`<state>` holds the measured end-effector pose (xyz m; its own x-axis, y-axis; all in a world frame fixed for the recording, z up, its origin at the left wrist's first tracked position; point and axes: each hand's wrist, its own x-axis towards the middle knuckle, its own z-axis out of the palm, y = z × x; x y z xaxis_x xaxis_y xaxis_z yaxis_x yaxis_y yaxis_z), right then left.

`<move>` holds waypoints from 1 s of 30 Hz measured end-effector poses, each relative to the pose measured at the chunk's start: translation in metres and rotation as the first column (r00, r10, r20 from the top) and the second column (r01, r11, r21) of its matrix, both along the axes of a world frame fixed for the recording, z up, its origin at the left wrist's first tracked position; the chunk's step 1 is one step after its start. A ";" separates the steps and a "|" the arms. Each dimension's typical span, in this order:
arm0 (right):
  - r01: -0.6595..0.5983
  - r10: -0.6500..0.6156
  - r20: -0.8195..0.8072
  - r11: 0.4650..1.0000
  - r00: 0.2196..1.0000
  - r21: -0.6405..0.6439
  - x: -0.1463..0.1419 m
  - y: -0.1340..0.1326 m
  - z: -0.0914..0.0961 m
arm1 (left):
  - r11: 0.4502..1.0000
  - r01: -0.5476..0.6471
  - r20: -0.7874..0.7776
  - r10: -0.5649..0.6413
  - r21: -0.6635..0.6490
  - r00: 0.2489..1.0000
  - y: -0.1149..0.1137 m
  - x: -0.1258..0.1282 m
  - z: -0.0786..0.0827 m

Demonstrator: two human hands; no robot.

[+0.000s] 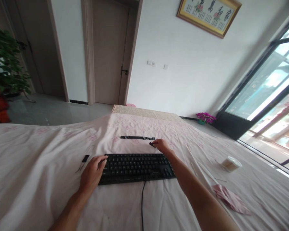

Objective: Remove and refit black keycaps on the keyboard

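Observation:
A black keyboard (137,166) lies on the bedspread, its cable running toward me. Along its near edge a long stretch shows no keycaps. My left hand (92,171) grips the keyboard's left end, thumb and fingers at its far corner. Beyond the keyboard my right hand (162,146) pinches a small black keycap (152,145) close to the cloth. Just past it stretches a row of loose keycaps (149,138) with a long spacebar (136,137) among them. Left of my left hand lies a small black-handled tool with thin wires (85,158), which looks like a keycap puller.
A clear tub of cotton swabs (231,163) stands at right, with a crumpled pink cloth (231,199) nearer me. Several loose swabs (194,169) lie beside my right forearm. The patterned bedspread (50,179) is wrinkled. Past it are a door (109,54) and potted purple flowers (205,117).

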<state>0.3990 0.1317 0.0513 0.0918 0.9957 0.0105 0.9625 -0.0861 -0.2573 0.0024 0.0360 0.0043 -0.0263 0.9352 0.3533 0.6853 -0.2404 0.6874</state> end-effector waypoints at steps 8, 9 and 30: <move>-0.105 0.104 0.091 0.994 0.990 0.008 -0.024 -0.020 0.006 | 1.000 0.000 -0.021 0.000 -0.005 1.000 -0.002 0.000 0.003; -0.116 0.114 0.111 0.993 0.987 0.011 -0.027 -0.022 0.006 | 1.000 -0.001 -0.022 0.001 -0.005 1.000 -0.002 0.000 0.003; -0.145 0.142 -0.227 0.989 0.964 0.005 -0.028 -0.047 0.029 | 1.000 -0.002 -0.015 0.001 -0.016 1.000 -0.005 0.002 0.010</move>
<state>0.3708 0.0844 0.0801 -0.0531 0.9986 -0.0054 0.8820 0.0444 -0.4692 0.0040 0.0305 0.0145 -0.0224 0.9408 0.3382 0.6961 -0.2282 0.6807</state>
